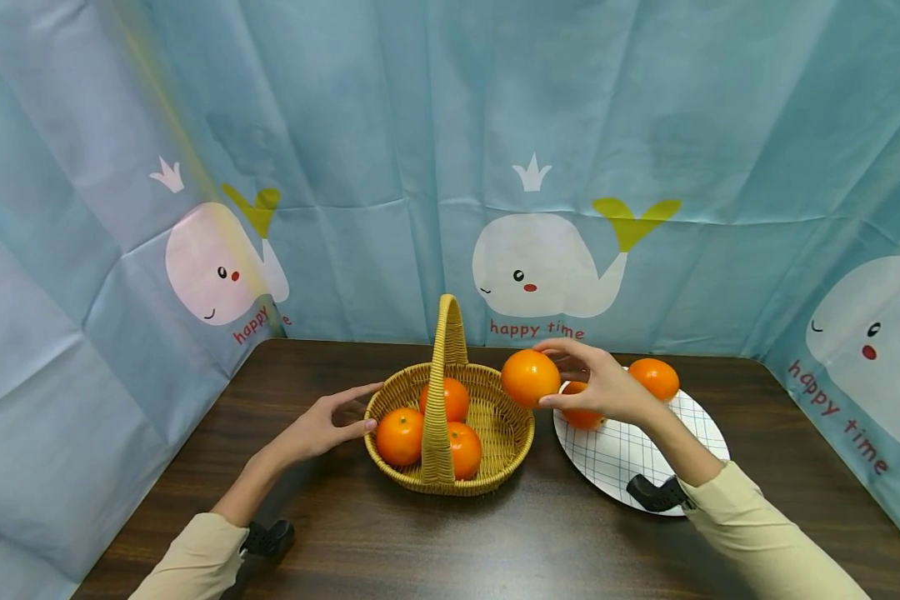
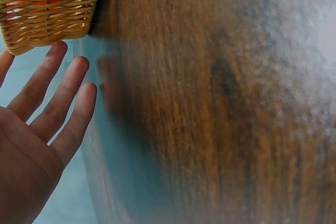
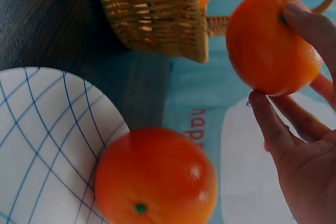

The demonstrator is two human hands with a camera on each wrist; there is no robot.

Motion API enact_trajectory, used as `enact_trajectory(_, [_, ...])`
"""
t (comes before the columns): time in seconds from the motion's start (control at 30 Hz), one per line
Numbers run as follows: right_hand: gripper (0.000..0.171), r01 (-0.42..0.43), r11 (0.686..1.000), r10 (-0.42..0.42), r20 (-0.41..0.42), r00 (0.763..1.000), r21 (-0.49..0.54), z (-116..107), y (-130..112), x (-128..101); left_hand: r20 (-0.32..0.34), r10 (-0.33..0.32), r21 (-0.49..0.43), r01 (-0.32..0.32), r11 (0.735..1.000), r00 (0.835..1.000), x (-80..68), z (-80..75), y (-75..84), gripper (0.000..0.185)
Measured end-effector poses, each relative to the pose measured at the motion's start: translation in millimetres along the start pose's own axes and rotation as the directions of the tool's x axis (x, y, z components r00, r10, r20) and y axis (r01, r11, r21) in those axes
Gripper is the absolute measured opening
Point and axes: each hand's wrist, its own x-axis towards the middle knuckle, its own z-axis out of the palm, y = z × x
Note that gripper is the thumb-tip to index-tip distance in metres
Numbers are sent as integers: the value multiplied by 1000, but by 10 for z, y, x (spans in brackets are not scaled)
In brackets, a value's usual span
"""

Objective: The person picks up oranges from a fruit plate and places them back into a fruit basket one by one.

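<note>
My right hand pinches an orange between thumb and fingers, above the right rim of a yellow wicker basket. In the right wrist view that orange is held clear of the basket's side. My left hand touches or nearly touches the basket's left rim; its fingers are extended and relaxed in the left wrist view. Inside the basket lie three oranges, one at the left, one at the back, and one at the front, partly behind the handle.
A white plate with blue grid lines stands right of the basket, under my right forearm. On it lie two oranges, one at the back and one partly hidden by my hand. A blue whale-print curtain hangs behind the brown table.
</note>
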Motion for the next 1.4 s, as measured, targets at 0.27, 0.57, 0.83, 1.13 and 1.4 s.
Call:
enact_trajectory(0.27, [69, 23, 1000, -23, 29, 999, 13, 167, 56, 103, 0, 0, -3, 0, 1000, 1000, 2, 4, -10, 60])
enact_trajectory(0.57, [68, 94, 995, -93, 75, 993, -13, 334, 91, 193, 0, 1, -18, -1, 1000, 1000, 2, 3, -20, 60])
enact_trajectory(0.83, [69, 102, 995, -99, 143, 985, -12, 448, 88, 225, 0, -2, -17, 2, 1000, 1000, 6, 5, -10, 60])
enact_trajectory(1.13, [69, 129, 981, -103, 175, 979, -145, 509, 92, 230, 11, -3, -35, 3, 999, 1000, 8, 7, 11, 60])
enact_trajectory(1.4, [67, 135, 982, -112, 169, 979, -134, 505, 96, 230, 9, 6, -30, -5, 1000, 1000, 0, 1, 3, 60])
